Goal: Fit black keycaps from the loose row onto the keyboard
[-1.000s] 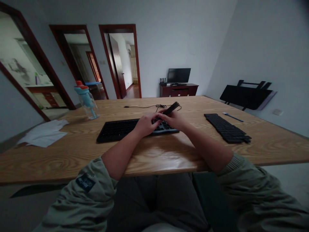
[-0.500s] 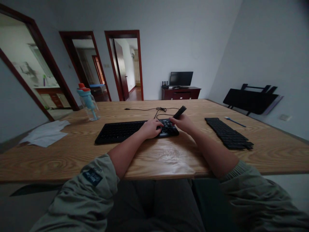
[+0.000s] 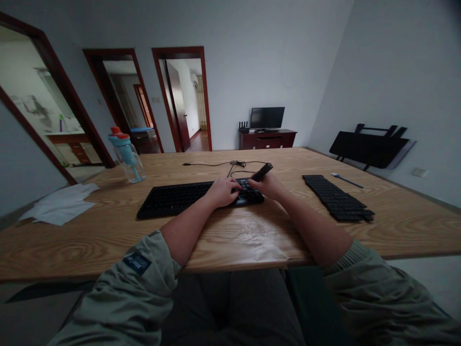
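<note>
A black keyboard (image 3: 173, 198) lies on the wooden table in front of me. My left hand (image 3: 222, 192) rests over its right part, near the number pad, with thumb and fingers apart on the keys. Closed around a thick black stick-like tool (image 3: 262, 171), my right hand (image 3: 269, 185) is at the keyboard's right end. The tool's upper end points up and to the right; its lower end is hidden by my fingers. Further right, loose black keycaps (image 3: 333, 197) lie close together in rows. Behind them is a small brush (image 3: 347, 180) with a blue handle.
The keyboard's cable (image 3: 237, 164) lies coiled behind it. At the left stand a clear bottle with a blue and red lid (image 3: 126, 156) and white paper sheets (image 3: 63, 204). The wooden table (image 3: 245, 240) reaches to my lap. A television (image 3: 267, 118) stands beyond.
The black tool in my right hand has tilted lower and moved slightly left. My left hand stays on the keyboard. The whole view has shifted a little.
</note>
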Motion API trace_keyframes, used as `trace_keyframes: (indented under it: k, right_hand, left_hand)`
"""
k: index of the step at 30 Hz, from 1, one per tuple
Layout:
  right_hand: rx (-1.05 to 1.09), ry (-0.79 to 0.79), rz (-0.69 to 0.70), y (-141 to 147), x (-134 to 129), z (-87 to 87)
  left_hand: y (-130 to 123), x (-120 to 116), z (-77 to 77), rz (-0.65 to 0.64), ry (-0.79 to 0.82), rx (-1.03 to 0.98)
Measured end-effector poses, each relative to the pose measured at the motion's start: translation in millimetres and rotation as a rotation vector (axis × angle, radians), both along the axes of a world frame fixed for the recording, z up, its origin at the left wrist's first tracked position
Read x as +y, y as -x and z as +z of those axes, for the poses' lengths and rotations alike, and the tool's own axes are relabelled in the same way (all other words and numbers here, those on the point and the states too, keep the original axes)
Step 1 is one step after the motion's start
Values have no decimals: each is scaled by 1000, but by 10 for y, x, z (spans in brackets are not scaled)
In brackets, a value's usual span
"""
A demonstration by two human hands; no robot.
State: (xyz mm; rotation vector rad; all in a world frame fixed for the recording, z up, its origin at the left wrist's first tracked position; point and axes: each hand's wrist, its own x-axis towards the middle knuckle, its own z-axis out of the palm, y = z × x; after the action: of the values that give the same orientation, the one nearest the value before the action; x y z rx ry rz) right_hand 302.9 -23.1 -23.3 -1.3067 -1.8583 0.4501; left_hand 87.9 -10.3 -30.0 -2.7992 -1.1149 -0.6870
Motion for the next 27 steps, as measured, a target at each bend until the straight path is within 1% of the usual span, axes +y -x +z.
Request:
trace_keyframes:
  k: [5, 9, 13, 17, 25, 27]
  right_hand:
    - [-11, 15, -30, 2, -2, -4]
    - [-18, 1, -6, 20, 31, -23]
    - [-45, 23, -3, 30, 62, -21]
    - [-24, 53, -29, 52, 105, 3]
    - [83, 90, -50, 72, 176, 44]
    - [176, 108, -90, 113, 184, 41]
  left_hand:
    - [-24, -2, -16, -34, -18, -9]
    - [-57, -7, -22, 29, -14, -35]
    - [-70, -14, -29, 79, -7, 16]
    - [-78, -8, -45, 109, 8, 49]
    - [-108, 27, -65, 127, 26, 69]
    - [-114, 26, -53, 126, 27, 81]
